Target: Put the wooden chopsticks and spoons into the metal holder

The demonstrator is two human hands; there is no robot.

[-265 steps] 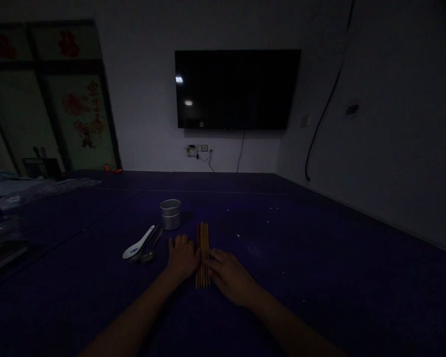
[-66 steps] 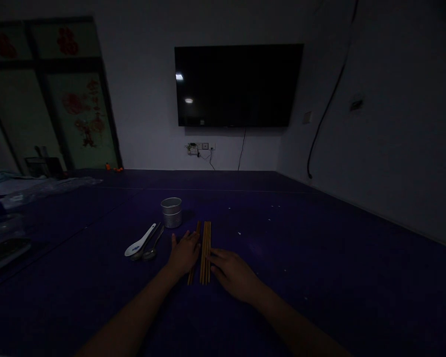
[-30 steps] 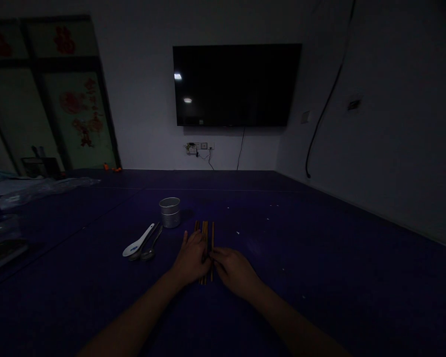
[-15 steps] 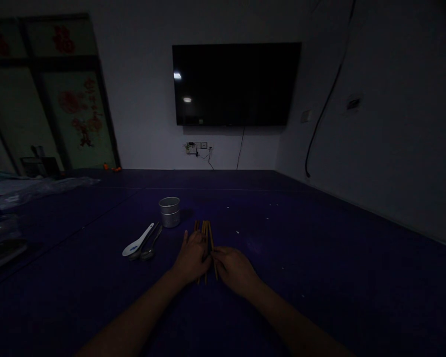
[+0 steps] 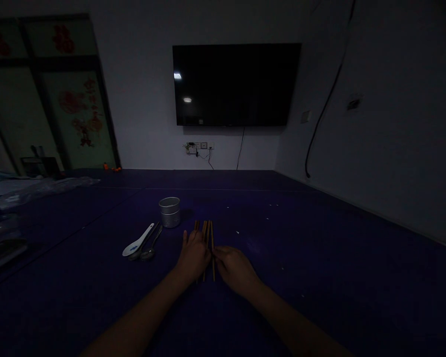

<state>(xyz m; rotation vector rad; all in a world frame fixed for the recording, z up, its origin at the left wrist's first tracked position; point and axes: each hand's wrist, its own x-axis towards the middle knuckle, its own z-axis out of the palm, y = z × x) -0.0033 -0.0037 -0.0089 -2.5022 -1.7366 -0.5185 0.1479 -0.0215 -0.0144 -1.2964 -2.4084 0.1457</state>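
Several wooden chopsticks (image 5: 204, 227) lie side by side on the dark blue tabletop (image 5: 267, 317), pointing away from me. My left hand (image 5: 192, 255) is closed over the left part of the group and hides their middles. At the right edge, a chopstick (image 5: 213, 271) sits slightly apart from the others, and the fingertips of my right hand (image 5: 235, 267) pinch it. Left of my hands lie a white ceramic spoon (image 5: 137, 244) with a blue mark and a metal spoon (image 5: 148, 254). Another dark metal utensil (image 5: 135, 256) is partly hidden by the white spoon.
An upright metal cup (image 5: 170, 216) stands behind the spoons. Small white scraps (image 5: 237, 232) dot the table to the right. Clear plastic wrapping (image 5: 48, 188) and a dark flat object (image 5: 3, 253) are at far left. A television (image 5: 238, 84) hangs on the wall.
From lying beside the bundle, my left hand has moved right onto the chopsticks. My right hand has separated the rightmost chopstick; its near end swung right, then back left. Cup and spoons stayed put.
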